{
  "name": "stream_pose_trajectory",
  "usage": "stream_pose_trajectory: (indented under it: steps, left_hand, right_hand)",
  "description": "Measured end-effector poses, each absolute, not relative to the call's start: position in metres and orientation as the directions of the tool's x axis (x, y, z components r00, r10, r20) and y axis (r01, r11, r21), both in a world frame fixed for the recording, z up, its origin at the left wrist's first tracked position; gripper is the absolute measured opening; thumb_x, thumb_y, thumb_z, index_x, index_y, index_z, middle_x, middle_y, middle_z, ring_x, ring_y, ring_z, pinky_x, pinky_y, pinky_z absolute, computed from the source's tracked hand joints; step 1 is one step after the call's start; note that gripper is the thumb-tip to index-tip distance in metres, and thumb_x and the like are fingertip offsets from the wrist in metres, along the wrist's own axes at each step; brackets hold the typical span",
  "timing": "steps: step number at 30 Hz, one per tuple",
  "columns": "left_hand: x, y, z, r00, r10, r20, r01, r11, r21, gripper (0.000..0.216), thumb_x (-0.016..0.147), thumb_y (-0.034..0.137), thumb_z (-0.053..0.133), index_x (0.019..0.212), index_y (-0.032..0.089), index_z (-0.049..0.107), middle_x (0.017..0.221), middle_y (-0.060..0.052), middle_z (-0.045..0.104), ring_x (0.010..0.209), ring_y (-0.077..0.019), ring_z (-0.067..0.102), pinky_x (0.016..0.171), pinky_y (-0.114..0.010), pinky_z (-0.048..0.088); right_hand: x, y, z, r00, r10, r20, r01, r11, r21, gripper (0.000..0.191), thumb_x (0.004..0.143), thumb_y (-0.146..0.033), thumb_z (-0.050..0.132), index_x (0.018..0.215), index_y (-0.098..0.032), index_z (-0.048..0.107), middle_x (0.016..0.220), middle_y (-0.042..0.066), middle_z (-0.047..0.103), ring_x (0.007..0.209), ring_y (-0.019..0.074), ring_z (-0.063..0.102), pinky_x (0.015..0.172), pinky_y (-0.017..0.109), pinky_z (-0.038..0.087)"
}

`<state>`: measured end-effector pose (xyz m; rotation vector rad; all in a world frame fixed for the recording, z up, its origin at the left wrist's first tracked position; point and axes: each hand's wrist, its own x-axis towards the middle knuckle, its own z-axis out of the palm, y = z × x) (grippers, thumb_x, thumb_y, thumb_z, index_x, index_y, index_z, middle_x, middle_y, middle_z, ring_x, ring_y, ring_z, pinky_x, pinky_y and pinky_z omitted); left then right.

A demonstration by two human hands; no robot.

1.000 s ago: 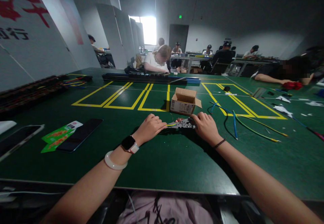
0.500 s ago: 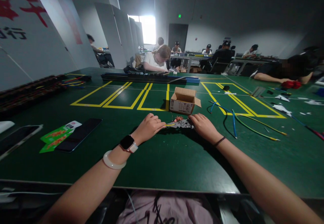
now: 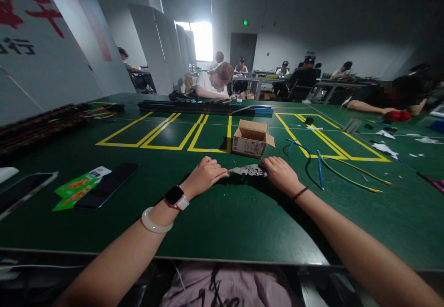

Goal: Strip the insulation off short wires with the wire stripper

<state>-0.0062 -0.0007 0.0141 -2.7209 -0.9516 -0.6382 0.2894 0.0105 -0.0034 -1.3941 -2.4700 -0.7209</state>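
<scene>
My left hand [image 3: 204, 175] rests on the green table [image 3: 225, 219] with its fingers pinched on the end of a short yellow wire [image 3: 227, 172]. My right hand [image 3: 281, 174] is closed round the handle of a grey metal wire stripper [image 3: 249, 170], whose head lies between the two hands and meets the wire's tip. A watch and a pale bangle sit on my left wrist, a dark bead band on my right.
A small open cardboard box [image 3: 252, 138] stands just behind the tool. Blue, green and yellow cables [image 3: 324, 166] trail to the right. Two phones [image 3: 106, 186] and green packets [image 3: 78, 187] lie at the left. Other people sit at the far tables.
The coppery strands seen behind the stripper's head earlier no longer show. Both hands stay in nearly the same place, the right one slightly closer round the tool.
</scene>
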Motion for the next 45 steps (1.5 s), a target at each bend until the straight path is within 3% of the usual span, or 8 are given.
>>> stream_pose_trajectory:
  steps: [3,7,9,15,26,39,45]
  left_hand:
    - [-0.006,0.000,0.014,0.694,0.555,0.459,0.633,-0.773,-0.022,0.035,0.100,0.034,0.039,0.100,0.016,0.070,0.082,-0.004,0.067,0.075,-0.0170,0.052,0.076,-0.033,0.032]
    - [-0.006,0.000,0.015,0.680,0.566,0.467,0.645,-0.764,-0.012,0.036,0.100,0.034,0.039,0.100,0.015,0.069,0.083,-0.005,0.068,0.075,-0.0172,0.053,0.076,-0.033,0.032]
    - [-0.006,0.000,0.016,0.677,0.570,0.465,0.647,-0.763,-0.006,0.037,0.100,0.034,0.039,0.100,0.014,0.069,0.084,-0.005,0.068,0.075,-0.0171,0.053,0.076,-0.033,0.032]
    - [-0.006,-0.001,0.016,0.684,0.570,0.456,0.638,-0.770,0.004,0.036,0.101,0.034,0.038,0.101,0.015,0.069,0.085,-0.005,0.069,0.075,-0.0170,0.053,0.076,-0.033,0.033]
    - [-0.006,0.002,0.012,0.701,0.564,0.437,0.638,-0.770,-0.030,0.033,0.100,0.032,0.040,0.099,0.017,0.069,0.082,-0.004,0.067,0.075,-0.0173,0.052,0.076,-0.033,0.032]
    - [-0.007,0.001,0.015,0.679,0.584,0.445,0.653,-0.757,-0.002,0.038,0.101,0.036,0.036,0.099,0.017,0.070,0.083,-0.005,0.067,0.076,-0.0176,0.052,0.076,-0.033,0.032]
    - [-0.007,0.001,0.015,0.675,0.591,0.442,0.655,-0.755,0.009,0.037,0.100,0.036,0.037,0.101,0.016,0.069,0.084,-0.005,0.068,0.077,-0.0181,0.052,0.077,-0.034,0.032]
  right_hand:
    - [0.290,0.013,-0.005,-0.539,0.718,0.440,0.842,0.441,0.312,0.019,0.087,-0.011,0.045,0.097,-0.015,0.061,0.085,0.008,0.059,0.080,0.0198,0.048,0.075,0.030,0.031]
    - [0.291,0.015,-0.006,-0.548,0.643,0.536,0.836,0.446,0.320,0.029,0.088,-0.012,0.045,0.113,-0.014,0.060,0.104,0.012,0.057,0.094,0.0217,0.046,0.082,0.030,0.033]
    - [0.292,0.014,-0.005,-0.543,0.627,0.558,0.839,0.423,0.341,0.031,0.088,-0.014,0.046,0.115,-0.015,0.061,0.101,0.012,0.056,0.094,0.0224,0.044,0.085,0.032,0.033]
    - [0.292,0.007,0.001,-0.557,0.681,0.476,0.827,0.402,0.393,0.038,0.089,-0.015,0.044,0.125,-0.017,0.058,0.086,0.008,0.060,0.081,0.0200,0.044,0.073,0.032,0.029]
    - [0.291,0.005,-0.006,-0.456,0.801,0.388,0.889,0.391,0.237,0.055,0.081,-0.009,0.047,0.133,-0.025,0.052,0.101,0.005,0.072,0.083,0.0156,0.062,0.065,0.027,0.036]
    - [0.291,0.006,-0.003,-0.355,0.839,0.412,0.932,0.284,0.224,0.048,0.092,-0.022,0.041,0.140,-0.026,0.044,0.101,0.005,0.071,0.074,0.0144,0.064,0.057,0.025,0.034]
    - [0.291,0.006,-0.003,-0.349,0.843,0.410,0.936,0.291,0.199,0.043,0.094,-0.028,0.039,0.136,-0.026,0.049,0.101,0.006,0.072,0.073,0.0149,0.065,0.056,0.026,0.034]
